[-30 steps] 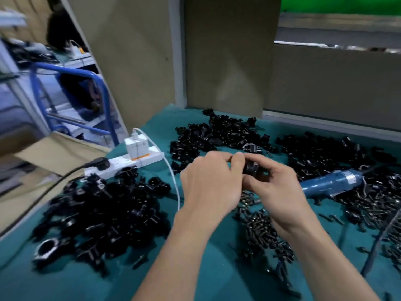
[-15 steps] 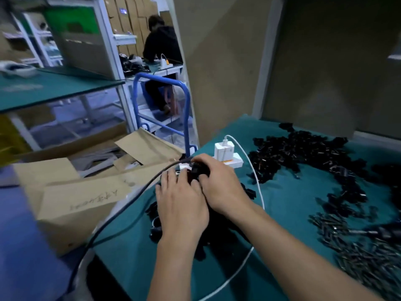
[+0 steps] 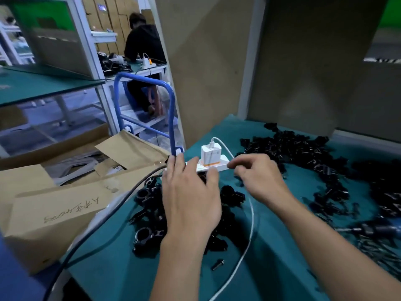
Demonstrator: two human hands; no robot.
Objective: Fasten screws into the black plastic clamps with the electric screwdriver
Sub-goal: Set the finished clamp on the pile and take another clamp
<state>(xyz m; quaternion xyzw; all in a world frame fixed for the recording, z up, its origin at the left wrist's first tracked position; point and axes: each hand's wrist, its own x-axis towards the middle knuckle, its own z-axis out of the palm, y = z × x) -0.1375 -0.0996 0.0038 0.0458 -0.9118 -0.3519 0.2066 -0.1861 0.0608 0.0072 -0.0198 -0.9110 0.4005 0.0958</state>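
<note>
A heap of black plastic clamps (image 3: 149,213) lies at the left end of the teal table (image 3: 271,246). My left hand (image 3: 191,196) is spread flat over it, fingers straight and reaching toward the power strip. Beside it my right hand (image 3: 258,179) hovers just right of the heap, fingers loosely curled, with nothing visible in them. More loose clamps (image 3: 293,153) lie in a band across the back. A blurred mass of screws (image 3: 377,250) and a dark shape that may be the screwdriver (image 3: 382,230) sit at the right edge. One screw (image 3: 217,265) lies alone in front.
A white power strip (image 3: 219,168) with a charger (image 3: 210,154) sits behind my hands. Its white cable (image 3: 249,224) loops toward me. A black cord (image 3: 108,213) runs off the left edge over cardboard boxes (image 3: 65,205). A blue cart handle (image 3: 171,118) and a seated person (image 3: 143,46) are beyond.
My view swung left from the middle of the table. Both hands carried a clamp to the left heap; my right hand has now drawn back to the right, apart from my left hand.
</note>
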